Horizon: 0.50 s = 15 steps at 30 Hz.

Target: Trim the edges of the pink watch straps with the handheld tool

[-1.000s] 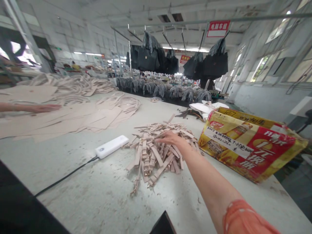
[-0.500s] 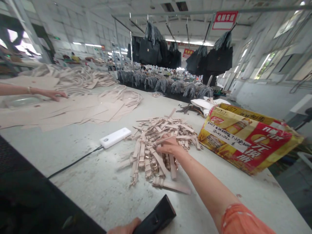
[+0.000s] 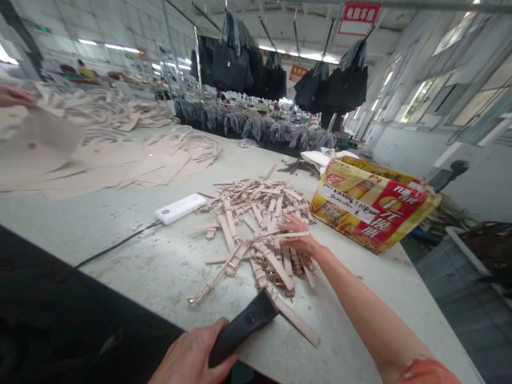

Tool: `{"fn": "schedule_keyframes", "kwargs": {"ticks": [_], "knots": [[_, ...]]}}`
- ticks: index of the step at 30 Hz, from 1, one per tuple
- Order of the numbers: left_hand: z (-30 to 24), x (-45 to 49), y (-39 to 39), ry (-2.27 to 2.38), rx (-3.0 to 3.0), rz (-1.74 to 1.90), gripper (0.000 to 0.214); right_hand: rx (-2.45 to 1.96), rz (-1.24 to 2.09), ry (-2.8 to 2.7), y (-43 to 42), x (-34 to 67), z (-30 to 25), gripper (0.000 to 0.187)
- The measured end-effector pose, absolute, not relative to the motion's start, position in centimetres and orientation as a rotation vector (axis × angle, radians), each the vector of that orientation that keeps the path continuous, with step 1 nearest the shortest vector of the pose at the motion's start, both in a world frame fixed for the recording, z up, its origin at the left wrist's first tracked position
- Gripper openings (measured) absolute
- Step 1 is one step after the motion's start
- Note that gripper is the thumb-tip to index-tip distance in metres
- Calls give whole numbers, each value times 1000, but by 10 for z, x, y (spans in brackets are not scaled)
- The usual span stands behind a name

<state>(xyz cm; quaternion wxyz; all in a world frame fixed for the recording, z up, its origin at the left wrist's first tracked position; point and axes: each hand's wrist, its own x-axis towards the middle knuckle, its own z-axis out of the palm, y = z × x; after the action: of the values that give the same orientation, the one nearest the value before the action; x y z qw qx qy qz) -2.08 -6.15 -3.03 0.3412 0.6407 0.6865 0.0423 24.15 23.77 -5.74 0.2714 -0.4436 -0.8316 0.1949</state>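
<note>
In my left hand (image 3: 192, 352), at the bottom of the head view, is a black handheld device (image 3: 244, 325) shaped like a hair clipper, my fingers wrapped round it. Its wide end points at the near side of a heap of beige buckle straps (image 3: 262, 205) with gold-coloured metal parts. My right hand (image 3: 300, 237) lies on the right side of this heap, fingers spread and slightly blurred. One strap crosses between its thumb and fingers; no firm grip on it shows. A loose strap (image 3: 296, 320) sticks out towards me beside the device.
A white power bank (image 3: 180, 208) with a black cable (image 3: 116, 248) lies left of the heap. A yellow and red carton (image 3: 372, 205) stands to the right. Beige bag panels (image 3: 120, 162) cover the left side, where another person's hand (image 3: 16, 97) lifts one. Black bags (image 3: 230, 66) hang behind.
My right hand has spread its fingers, and straps have shifted towards me. My left hand has come further into view with the device. The other person's hand has raised a panel. The view has tilted.
</note>
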Motion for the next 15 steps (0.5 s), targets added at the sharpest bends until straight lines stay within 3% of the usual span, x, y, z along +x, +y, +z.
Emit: {"fn": "schedule_keyframes", "kwargs": {"ticks": [3, 7, 11, 15], "knots": [[-32, -18, -64, 1808, 1690, 64, 26, -1258, 486, -1993, 236, 259, -39, 50], [-40, -14, -64, 1820, 1713, 84, 21, -1201, 382, -1936, 207, 233, -12, 61], [-45, -15, -66, 1807, 1711, 138, 14, -663, 150, -2560, 146, 159, -4, 56], [-48, -20, -73, 1836, 1707, 165, 12, -501, -107, -2888, 118, 111, -15, 35]]}}
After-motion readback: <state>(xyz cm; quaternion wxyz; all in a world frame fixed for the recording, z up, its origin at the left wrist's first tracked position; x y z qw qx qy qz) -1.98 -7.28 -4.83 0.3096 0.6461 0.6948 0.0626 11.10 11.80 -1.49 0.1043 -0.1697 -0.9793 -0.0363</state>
